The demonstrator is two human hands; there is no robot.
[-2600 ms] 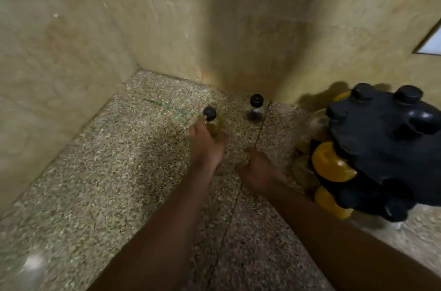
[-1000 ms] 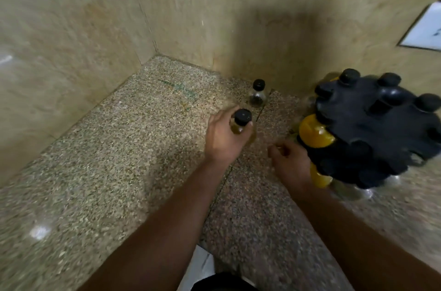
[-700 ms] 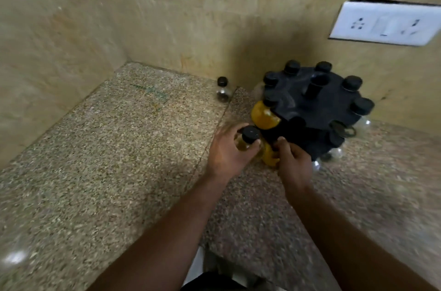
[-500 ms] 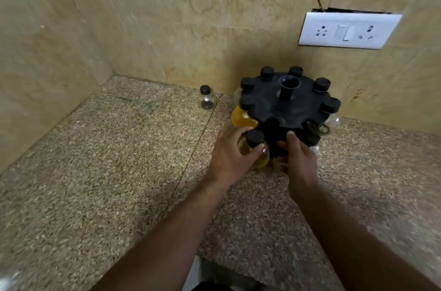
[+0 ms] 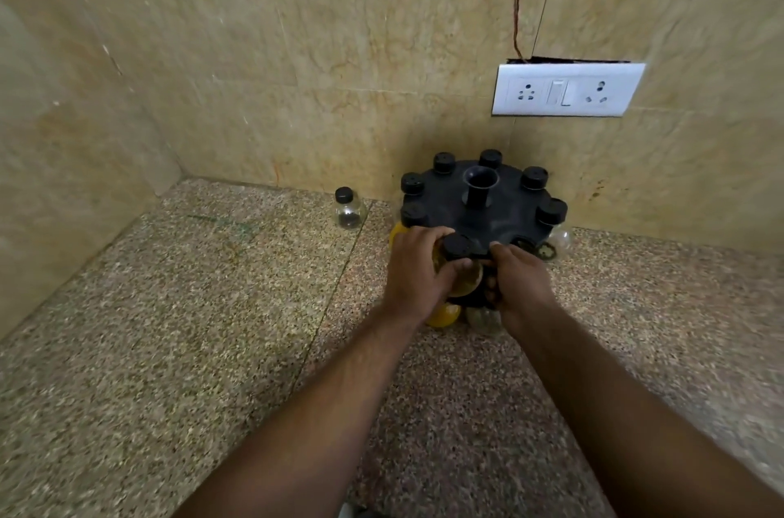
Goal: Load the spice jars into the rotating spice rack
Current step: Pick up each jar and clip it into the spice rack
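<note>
Gripping yellow spice jar [image 5: 460,263] in left hand [image 5: 418,275], right hand [image 5: 519,284] clasping rack [image 5: 500,216] edge

- Black rotating spice rack [image 5: 500,216] stands against the wall, ringed with black-capped jars.
- Yellowish jar [image 5: 464,273] sits at its near edge.
- Clear jar [image 5: 348,209] stands apart, left.

Left hand [image 5: 418,269] holds capped jar [image 5: 460,265] against black rack [image 5: 477,205]; right hand [image 5: 519,284] steadies.
</note>
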